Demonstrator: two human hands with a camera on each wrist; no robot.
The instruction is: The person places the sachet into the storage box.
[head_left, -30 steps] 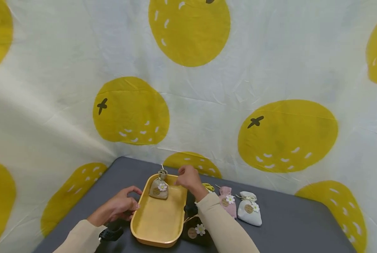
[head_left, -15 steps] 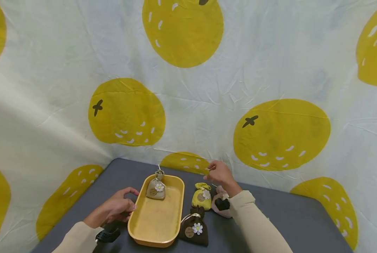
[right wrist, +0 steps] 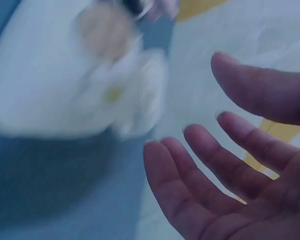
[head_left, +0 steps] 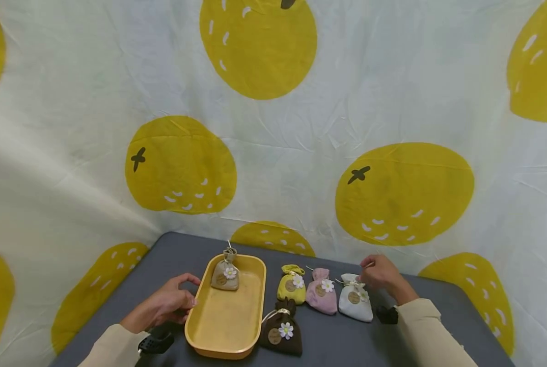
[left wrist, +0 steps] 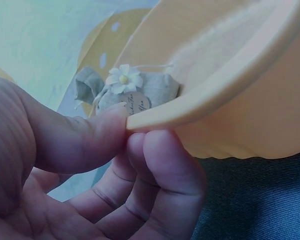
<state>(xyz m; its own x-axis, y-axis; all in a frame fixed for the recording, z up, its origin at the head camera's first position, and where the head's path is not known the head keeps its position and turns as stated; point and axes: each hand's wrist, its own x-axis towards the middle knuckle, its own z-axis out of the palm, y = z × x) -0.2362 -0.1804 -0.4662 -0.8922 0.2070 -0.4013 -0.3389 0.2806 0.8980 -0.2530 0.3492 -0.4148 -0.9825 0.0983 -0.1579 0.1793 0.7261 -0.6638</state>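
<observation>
My left hand (head_left: 172, 302) pinches the left rim of a yellow tray (head_left: 225, 326) between thumb and fingers, as the left wrist view shows closely. At the tray's far end lies a grey-beige drawstring pouch (head_left: 224, 275) with a white flower and a round tag (left wrist: 138, 103). Over at the right, my right hand (head_left: 384, 275) hovers beside the neck of a white drawstring pouch (head_left: 353, 305). In the right wrist view its fingers (right wrist: 205, 155) are spread from the thumb and hold nothing; the white pouch is blurred there, apart from the fingertips.
Between tray and white pouch lie a yellow pouch (head_left: 291, 288) and a pink pouch (head_left: 321, 298). A dark brown pouch (head_left: 281, 334) sits close against the tray's right side. The dark grey table (head_left: 420, 326) ends at a fruit-printed cloth (head_left: 296, 193) behind.
My right hand has moved from above the tray's far right corner, past the yellow and pink pouches, to the white pouch. The left hand keeps its grip on the rim.
</observation>
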